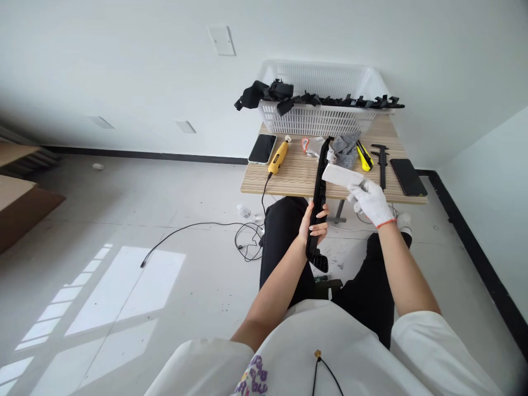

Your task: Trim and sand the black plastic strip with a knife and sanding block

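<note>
My left hand [306, 224], bare, is wrapped round the lower part of a long, narrow black plastic part [320, 190], which stands steeply over my legs and the table's front edge. My right hand [370, 199] wears a white knit glove with an orange cuff. Its fingers are closed on one end of a flat white strip [341, 175]. The strip's other end reaches the black part's right side; whether they touch, I cannot tell. Just beyond lie a crumpled grey cloth [346, 148] and a white glove [314, 146], partly hidden by the part.
On the wood-grain table [297, 179] are a yellow corded rotary tool [278, 158], a phone [263, 149], a yellow utility knife [364, 157], black calipers [382, 165] and a dark phone [408, 176]. Black parts [330, 101] rest across a white basket [322, 118]. Cables [247, 242] lie on the floor.
</note>
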{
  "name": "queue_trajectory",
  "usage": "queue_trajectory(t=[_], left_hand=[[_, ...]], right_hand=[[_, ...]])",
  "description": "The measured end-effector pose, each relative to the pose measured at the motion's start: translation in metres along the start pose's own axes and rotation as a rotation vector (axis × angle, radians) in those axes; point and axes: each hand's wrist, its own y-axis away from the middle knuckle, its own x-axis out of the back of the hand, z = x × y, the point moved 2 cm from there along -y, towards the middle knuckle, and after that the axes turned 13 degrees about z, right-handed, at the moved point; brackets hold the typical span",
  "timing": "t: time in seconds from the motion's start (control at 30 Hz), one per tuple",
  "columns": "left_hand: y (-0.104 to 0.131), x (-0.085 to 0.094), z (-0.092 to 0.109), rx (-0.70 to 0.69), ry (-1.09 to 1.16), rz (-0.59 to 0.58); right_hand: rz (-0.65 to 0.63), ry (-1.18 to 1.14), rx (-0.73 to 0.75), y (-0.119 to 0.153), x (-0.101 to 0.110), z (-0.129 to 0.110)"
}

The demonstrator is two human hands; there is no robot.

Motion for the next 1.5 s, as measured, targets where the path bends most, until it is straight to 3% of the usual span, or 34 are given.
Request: queue_trajectory(t=[0.07,0.17,0.23,0.43,0.6,0.87,1.1,1.17,1.23,1.3,1.37,1.5], left_hand=[[0.001,-0.001,0.0,0.019,-0.002,-0.003],[0.001,-0.001,0.001,0.063,-0.007,-0.018],[0.001,-0.001,0.001,0.099,-0.023,-0.021],[-0.001,0.0,0.0,0.148,-0.06,-0.001],[0.0,-0.001,0.0,0.141,-0.063,-0.001],[-0.001,-0.004,-0.003,0.186,-0.104,-0.019],[-0.002,-0.004,-0.003,0.214,-0.064,-0.049],[-0.002,-0.004,-0.003,0.22,-0.042,-0.053],[-0.003,-0.004,-0.004,0.217,-0.03,-0.048],[-0.003,-0.003,-0.004,0.204,-0.029,-0.033],[-0.003,-0.003,-0.004,0.192,-0.03,-0.022],[-0.002,-0.002,-0.003,0.191,-0.048,-0.019]], right_hand=[[0.04,0.152,0.193,0.002,-0.005,-0.003],[0.112,0.652,0.584,0.003,-0.012,-0.01],[0.111,0.941,0.723,0.003,-0.016,-0.013],[0.042,1.25,0.812,0.01,-0.023,-0.03],[0.029,1.375,0.765,0.02,-0.03,-0.042],[-0.021,1.412,0.574,0.028,-0.042,-0.058],[-0.206,1.286,0.494,0.014,-0.016,-0.067],[-0.125,1.118,0.612,0.016,-0.014,-0.068],[-0.026,0.945,0.821,0.021,-0.019,-0.065],[-0.002,0.847,0.974,0.023,-0.03,-0.055],[-0.005,0.823,1.025,0.019,-0.04,-0.043],[0.052,0.782,0.968,0.008,-0.049,-0.032]])
